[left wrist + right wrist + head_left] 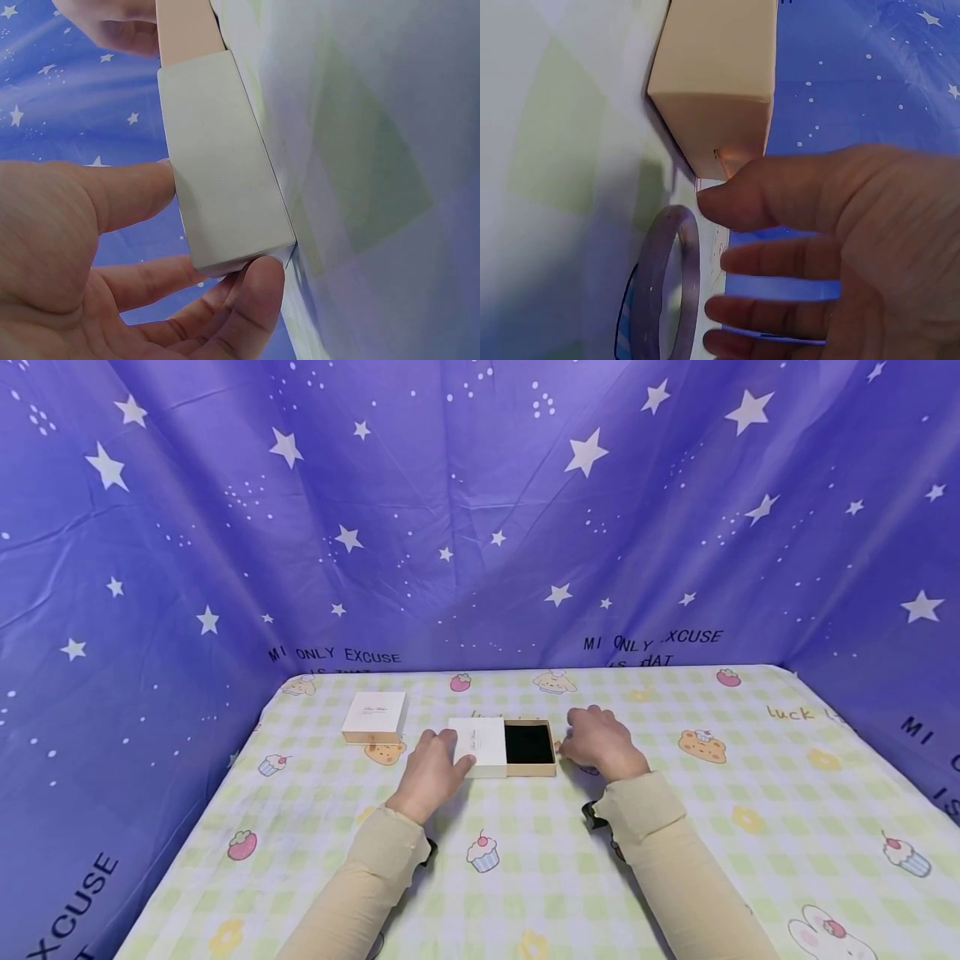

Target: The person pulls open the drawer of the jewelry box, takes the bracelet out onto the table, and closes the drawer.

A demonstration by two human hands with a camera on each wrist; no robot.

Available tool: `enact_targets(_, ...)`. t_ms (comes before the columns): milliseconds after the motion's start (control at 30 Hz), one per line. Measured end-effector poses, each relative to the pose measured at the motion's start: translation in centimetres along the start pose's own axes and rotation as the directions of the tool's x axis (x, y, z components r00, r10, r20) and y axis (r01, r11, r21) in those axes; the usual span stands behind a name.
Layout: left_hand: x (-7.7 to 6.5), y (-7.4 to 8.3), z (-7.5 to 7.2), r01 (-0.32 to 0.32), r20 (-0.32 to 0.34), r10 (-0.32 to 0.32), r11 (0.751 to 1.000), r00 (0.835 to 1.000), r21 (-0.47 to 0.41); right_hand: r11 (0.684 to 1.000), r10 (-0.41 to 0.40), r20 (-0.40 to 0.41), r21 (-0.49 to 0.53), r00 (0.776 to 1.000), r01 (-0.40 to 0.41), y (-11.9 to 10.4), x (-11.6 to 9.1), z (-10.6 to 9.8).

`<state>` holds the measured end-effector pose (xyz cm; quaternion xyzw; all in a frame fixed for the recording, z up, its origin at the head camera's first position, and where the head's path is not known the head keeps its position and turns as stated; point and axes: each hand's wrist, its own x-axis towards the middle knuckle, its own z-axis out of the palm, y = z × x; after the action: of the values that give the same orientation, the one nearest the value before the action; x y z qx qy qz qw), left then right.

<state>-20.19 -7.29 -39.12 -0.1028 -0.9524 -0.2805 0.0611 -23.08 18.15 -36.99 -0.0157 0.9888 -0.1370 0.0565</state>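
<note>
My left hand (430,770) holds the white sleeve of a small drawer box (480,746), thumb on one edge and fingers curled at its end. The tan drawer (191,30) sticks out to the right, and its inside shows a black lining (527,744). Beside the drawer's end is my right hand (602,743), with its thumb and fingers apart. A small ribbon tab (731,163) shows on that end near the thumb; whether the thumb touches it I cannot tell. A pale purple bangle (651,300) stands on edge under the right hand.
A second white-topped box (375,717), closed, sits behind and left of the left hand. The table wears a green checked cloth (570,877) with printed cakes and bears. Purple star-patterned curtains (480,485) rise at the back and both sides.
</note>
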Motion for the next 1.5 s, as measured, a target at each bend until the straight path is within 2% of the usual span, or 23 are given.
enact_targets(200,-0.01,0.05,-0.01,0.002,0.003,-0.002,1.0,1.0,0.0,0.997,-0.075,-0.015,-0.005,0.997,0.075,-0.29,0.13,0.04)
enact_targets(533,-0.03,0.07,-0.01,0.0,0.004,0.0,1.0,1.0,0.006,0.984,-0.176,0.048,0.017,0.983,0.175,-0.46,0.23,-0.01)
enact_targets(967,-0.03,0.0,0.01,-0.008,-0.005,0.008,1.0,1.0,0.012,0.975,-0.222,0.049,0.039,0.974,0.22,-0.42,0.56,0.08)
enact_targets(1500,-0.06,0.08,0.0,-0.002,-0.005,0.002,1.0,1.0,0.015,0.974,-0.221,0.058,0.058,0.973,0.218,-0.41,0.6,0.06)
